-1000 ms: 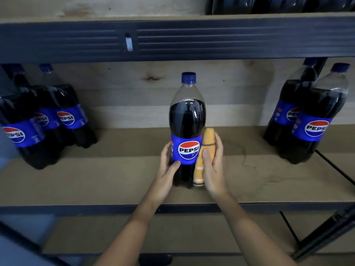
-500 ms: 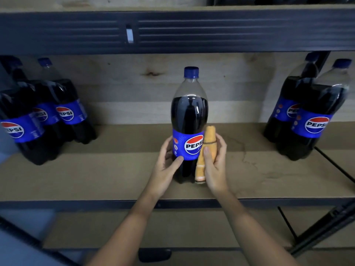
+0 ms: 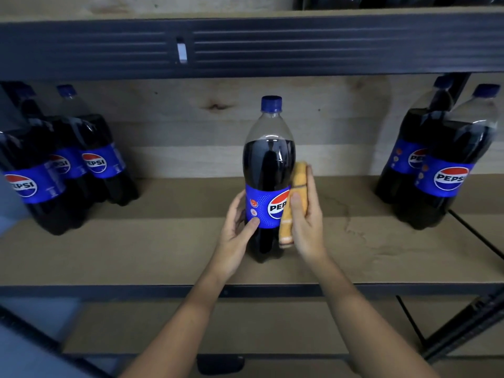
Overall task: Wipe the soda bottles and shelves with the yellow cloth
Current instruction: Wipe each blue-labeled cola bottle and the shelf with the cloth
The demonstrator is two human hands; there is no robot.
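Bottle [image 3: 268, 170] steadied upright at the middle of the shelf [image 3: 163, 241] for wiping.

The bottle's label is gripped by the left hand [image 3: 237, 227], thumb in front, apparently so it cannot tip. The folded yellow cloth [image 3: 293, 203] is pinched in the right hand [image 3: 306, 216] and pressed flat against the bottle's right side, where rubbing seems intended.

Wooden shelf board [image 3: 169, 241]: bare stretches left and right of the central dark-cola plastic bottle with blue cap [image 3: 268, 170]. Obstacles: cluster of blue-labelled cola bottles at far left [image 3: 68, 165]; a second cluster at far right [image 3: 441, 165]. Dark metal shelf beam overhead [image 3: 327, 47] limits headroom.
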